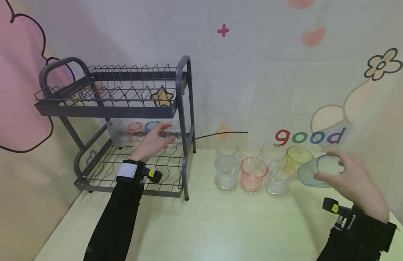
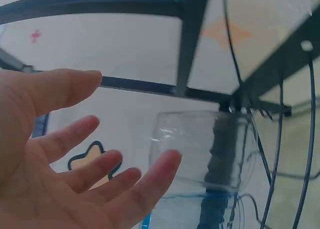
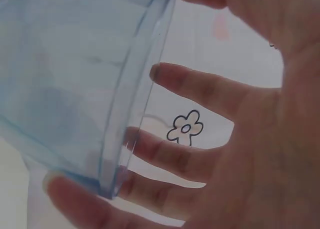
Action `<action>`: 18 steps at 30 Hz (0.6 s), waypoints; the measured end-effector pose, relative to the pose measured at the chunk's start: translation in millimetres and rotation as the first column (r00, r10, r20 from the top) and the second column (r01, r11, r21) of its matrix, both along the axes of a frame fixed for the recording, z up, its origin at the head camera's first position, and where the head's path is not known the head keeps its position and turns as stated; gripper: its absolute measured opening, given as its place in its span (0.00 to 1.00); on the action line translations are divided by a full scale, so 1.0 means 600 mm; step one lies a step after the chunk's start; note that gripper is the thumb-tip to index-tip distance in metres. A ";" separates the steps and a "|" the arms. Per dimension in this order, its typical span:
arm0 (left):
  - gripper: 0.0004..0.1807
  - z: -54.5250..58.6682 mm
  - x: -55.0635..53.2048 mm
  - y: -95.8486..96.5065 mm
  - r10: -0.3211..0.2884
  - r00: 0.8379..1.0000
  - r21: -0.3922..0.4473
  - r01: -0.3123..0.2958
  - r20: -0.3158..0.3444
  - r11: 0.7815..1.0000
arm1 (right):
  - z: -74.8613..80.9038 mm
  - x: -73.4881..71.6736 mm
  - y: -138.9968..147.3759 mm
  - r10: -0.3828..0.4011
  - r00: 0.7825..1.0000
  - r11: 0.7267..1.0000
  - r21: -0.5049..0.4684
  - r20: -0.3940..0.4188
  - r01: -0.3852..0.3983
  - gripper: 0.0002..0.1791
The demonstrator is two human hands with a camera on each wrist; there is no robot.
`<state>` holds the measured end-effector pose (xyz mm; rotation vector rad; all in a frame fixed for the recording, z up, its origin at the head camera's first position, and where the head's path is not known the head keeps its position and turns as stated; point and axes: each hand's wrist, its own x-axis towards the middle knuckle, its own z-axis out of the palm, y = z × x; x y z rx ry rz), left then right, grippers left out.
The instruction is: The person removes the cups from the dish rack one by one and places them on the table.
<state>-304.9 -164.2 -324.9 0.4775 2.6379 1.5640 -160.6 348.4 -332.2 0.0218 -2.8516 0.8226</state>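
Observation:
My right hand [image 1: 354,177] holds a blue-tinted glass [image 1: 309,172] by its rim, thumb on one side and fingers on the other. In the right wrist view the glass [image 3: 65,89] lies tilted on its side between the fingertips. On the left, my left hand [image 1: 152,143] reaches into the lower tier of the dish rack, fingers spread and nothing between them. Beside its fingertips stands a clear glass [image 2: 195,144] at the right end of the rack's row. A blue-rimmed glass [image 1: 151,125] is partly hidden behind that hand.
The dark two-tier rack [image 1: 103,111] also holds a red-rimmed glass [image 1: 135,132] and a clear glass [image 1: 117,132]. On the table [image 1: 221,224] stand several clear glasses, a pink glass [image 1: 253,174] and a yellow glass [image 1: 299,156], close beside the blue one.

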 end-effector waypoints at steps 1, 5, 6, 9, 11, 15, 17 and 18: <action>0.31 0.001 -0.007 0.002 0.019 1.000 -0.046 -0.020 -0.016 0.999 | -0.002 -0.002 0.002 -0.003 1.000 1.000 0.012 0.018 0.003 0.46; 0.33 0.000 -0.035 0.010 0.050 0.993 -0.232 -0.074 -0.107 0.970 | -0.012 -0.010 0.009 -0.008 0.995 0.999 0.041 0.100 0.004 0.45; 0.33 0.000 -0.042 0.011 0.050 0.991 -0.266 -0.082 -0.123 0.960 | -0.015 -0.013 0.009 -0.004 0.993 0.999 0.033 0.121 0.000 0.45; 0.34 -0.003 -0.060 0.016 0.050 0.985 -0.361 -0.108 -0.167 0.926 | -0.025 -0.021 0.006 0.001 0.983 1.000 0.006 0.183 -0.002 0.45; 0.35 -0.004 -0.069 0.019 0.058 0.982 -0.409 -0.128 -0.181 0.903 | -0.032 -0.027 0.002 0.003 0.975 1.000 -0.014 0.223 0.000 0.45; 0.37 -0.006 -0.083 0.025 0.085 0.977 -0.486 -0.172 -0.195 0.857 | -0.043 -0.041 -0.006 -0.003 0.965 1.000 0.005 0.261 0.002 0.44; 0.39 -0.008 -0.090 0.028 0.096 0.975 -0.511 -0.188 -0.201 0.839 | -0.046 -0.047 -0.008 -0.008 0.961 1.000 0.016 0.275 0.003 0.44; 0.39 -0.009 -0.093 0.029 0.103 0.974 -0.517 -0.195 -0.201 0.833 | -0.048 -0.050 -0.009 -0.009 0.959 1.000 0.020 0.282 0.003 0.43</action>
